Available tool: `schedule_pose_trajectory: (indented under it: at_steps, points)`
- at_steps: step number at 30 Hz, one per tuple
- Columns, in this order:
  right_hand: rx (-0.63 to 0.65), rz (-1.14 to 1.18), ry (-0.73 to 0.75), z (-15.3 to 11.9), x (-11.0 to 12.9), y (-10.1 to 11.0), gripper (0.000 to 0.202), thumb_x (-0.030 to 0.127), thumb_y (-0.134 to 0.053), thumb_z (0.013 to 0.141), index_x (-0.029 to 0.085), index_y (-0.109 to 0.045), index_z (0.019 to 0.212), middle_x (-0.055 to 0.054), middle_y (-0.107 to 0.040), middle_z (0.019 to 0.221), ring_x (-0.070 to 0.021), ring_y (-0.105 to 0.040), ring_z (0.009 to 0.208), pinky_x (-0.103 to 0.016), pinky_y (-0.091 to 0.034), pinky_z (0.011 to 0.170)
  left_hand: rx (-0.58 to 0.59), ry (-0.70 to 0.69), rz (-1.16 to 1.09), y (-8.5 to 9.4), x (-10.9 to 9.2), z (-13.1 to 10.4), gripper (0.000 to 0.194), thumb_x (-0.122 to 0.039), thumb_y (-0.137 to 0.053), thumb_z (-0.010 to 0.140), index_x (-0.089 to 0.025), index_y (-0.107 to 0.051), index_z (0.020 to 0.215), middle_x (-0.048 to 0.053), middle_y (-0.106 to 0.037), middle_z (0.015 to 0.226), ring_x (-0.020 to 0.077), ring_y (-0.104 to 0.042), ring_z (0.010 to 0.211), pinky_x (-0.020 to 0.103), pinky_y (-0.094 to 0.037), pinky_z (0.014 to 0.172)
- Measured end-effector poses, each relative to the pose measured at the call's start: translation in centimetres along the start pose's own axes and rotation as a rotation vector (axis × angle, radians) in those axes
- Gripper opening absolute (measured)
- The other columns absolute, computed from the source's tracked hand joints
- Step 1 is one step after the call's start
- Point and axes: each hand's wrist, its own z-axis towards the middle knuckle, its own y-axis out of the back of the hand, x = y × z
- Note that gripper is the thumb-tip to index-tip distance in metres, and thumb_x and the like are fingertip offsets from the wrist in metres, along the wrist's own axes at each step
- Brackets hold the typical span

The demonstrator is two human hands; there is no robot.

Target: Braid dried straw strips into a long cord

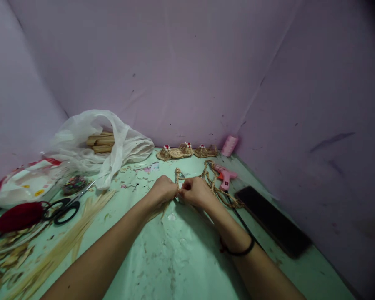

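Note:
Close together over the middle of the table, my left hand [163, 189] and my right hand [197, 191] are both closed in a pinch. Between them a short end of braided straw cord [177, 174] stands up. Pale loose strands hang below my left hand. More of what looks like the same braid [211, 177] lies in loops behind and to the right of my right hand. My fingers hide the exact spot being gripped. A dark band [242, 252] circles my right wrist.
Right: a pink glue gun [225, 175], a dark flat slab [273, 221] and a pink spool [229, 146]. At the back, small woven pieces with beads [178, 153]. Left: scissors [67, 208], red yarn [20, 216], pale fibre strips [62, 246], a plastic bag [128, 146].

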Motion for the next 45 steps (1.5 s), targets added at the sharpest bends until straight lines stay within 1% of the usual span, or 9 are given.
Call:
schedule_pose_trajectory:
  at_steps: [9,13,19,26,30,35,38,41,45]
  points:
    - [0.036,-0.128,-0.131,-1.1,2.1,1.6,0.015,0.021,-0.055,0.056,0.011,-0.066,0.058,-0.002,-0.05,0.043,-0.0112,-0.046,0.049,-0.021,-0.024,0.044,0.039,0.088,-0.164,0.1,-0.7,-0.4,0.016,-0.006,-0.045,0.047,-0.015,-0.039,0.036,-0.004,-0.028,0.026,0.0049,-0.025,0.03,0.021,-0.015,0.035]
    - [-0.011,-0.232,-0.012,-2.0,3.3,1.2,0.02,0.022,-0.051,0.062,0.013,-0.069,0.065,-0.007,-0.061,0.054,-0.0128,-0.051,0.052,-0.022,-0.026,0.047,0.17,0.152,-0.303,0.8,-0.3,0.1,0.017,-0.015,-0.047,0.053,-0.014,-0.041,0.037,-0.003,-0.03,0.026,0.0045,-0.023,0.027,0.02,-0.012,0.033]
    - [-0.032,-0.418,0.107,-3.1,4.2,1.1,0.02,0.017,-0.051,0.062,0.013,-0.069,0.068,-0.013,-0.066,0.066,-0.0161,-0.055,0.058,-0.024,-0.029,0.049,0.25,0.071,-0.323,0.9,1.5,1.9,0.01,-0.015,-0.05,0.05,-0.013,-0.044,0.042,-0.002,-0.039,0.035,0.0034,-0.027,0.029,0.019,-0.011,0.033]
    - [-0.029,0.19,-0.147,-0.5,1.5,2.9,0.014,0.018,-0.053,0.065,0.01,-0.064,0.064,-0.004,-0.058,0.055,-0.011,-0.051,0.052,-0.019,-0.034,0.048,0.328,0.024,-0.295,1.6,1.7,1.9,0.013,-0.023,-0.056,0.05,-0.013,-0.048,0.048,-0.005,-0.035,0.035,0.003,-0.023,0.029,0.019,-0.009,0.033]
    - [0.182,0.591,-0.348,0.0,1.1,1.0,0.008,0.013,-0.05,0.065,0.012,-0.056,0.06,0.001,-0.048,0.044,-0.0079,-0.043,0.041,-0.02,-0.037,0.044,0.356,-0.017,-0.331,1.6,1.8,1.8,0.01,-0.022,-0.054,0.049,-0.013,-0.05,0.05,-0.004,-0.039,0.037,0.0035,-0.025,0.029,0.019,-0.009,0.032]
    - [0.173,0.419,-0.309,-0.4,1.4,0.3,0.011,0.015,-0.052,0.063,0.014,-0.051,0.051,0.006,-0.035,0.037,-0.0064,-0.032,0.036,-0.02,-0.03,0.039,0.344,-0.043,-0.313,1.5,1.9,1.8,0.006,-0.017,-0.052,0.049,-0.011,-0.053,0.05,-0.005,-0.037,0.035,0.0035,-0.025,0.028,0.019,-0.009,0.031]
    - [0.032,0.256,-0.201,-0.2,1.4,1.1,0.007,0.017,-0.054,0.062,0.013,-0.059,0.06,0.001,-0.049,0.047,-0.0089,-0.044,0.046,-0.019,-0.032,0.044,0.345,-0.063,-0.405,1.8,1.7,1.7,0.004,-0.015,-0.052,0.05,-0.01,-0.052,0.05,-0.004,-0.038,0.036,0.0022,-0.024,0.028,0.018,-0.009,0.031]
    - [-0.066,0.382,-0.184,-0.2,1.8,1.8,0.011,0.018,-0.052,0.067,0.013,-0.059,0.073,-0.003,-0.058,0.064,-0.0102,-0.053,0.055,-0.018,-0.038,0.049,0.413,-0.012,-0.555,2.4,1.4,1.8,0.005,-0.014,-0.052,0.052,-0.011,-0.05,0.05,-0.005,-0.038,0.038,0.0004,-0.021,0.028,0.016,-0.006,0.03]
    - [0.108,0.541,-0.302,-0.7,2.5,1.9,0.015,0.026,-0.051,0.072,0.012,-0.055,0.07,-0.003,-0.057,0.058,-0.01,-0.052,0.048,-0.019,-0.04,0.047,0.531,0.071,-0.622,2.7,1.2,1.9,0.012,-0.015,-0.05,0.055,-0.013,-0.043,0.045,-0.006,-0.032,0.035,0.0001,-0.016,0.027,0.015,-0.003,0.029]
